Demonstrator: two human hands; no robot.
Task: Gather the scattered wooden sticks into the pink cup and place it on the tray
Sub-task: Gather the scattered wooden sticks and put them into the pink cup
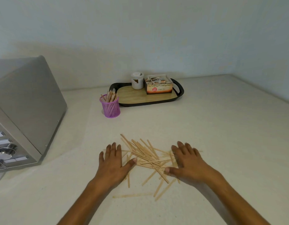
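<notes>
Several wooden sticks [147, 157] lie scattered in a loose pile on the white counter in front of me. My left hand [113, 161] lies flat with straight fingers on the pile's left edge. On the right edge my right hand [187, 161] rests the same way, palm down. Neither hand holds a stick. A pink mesh cup [110, 106] stands upright farther back on the counter, with several sticks standing in it. It stands just left of the tray [150, 99], a black-rimmed tray with a wooden floor near the back wall.
On the tray stand a white jar [137, 80] and a box of tea sachets [159, 86]. A large steel appliance [23, 111] fills the counter's left side. Walls close the back and the right. One stick [132, 195] lies apart, nearer me.
</notes>
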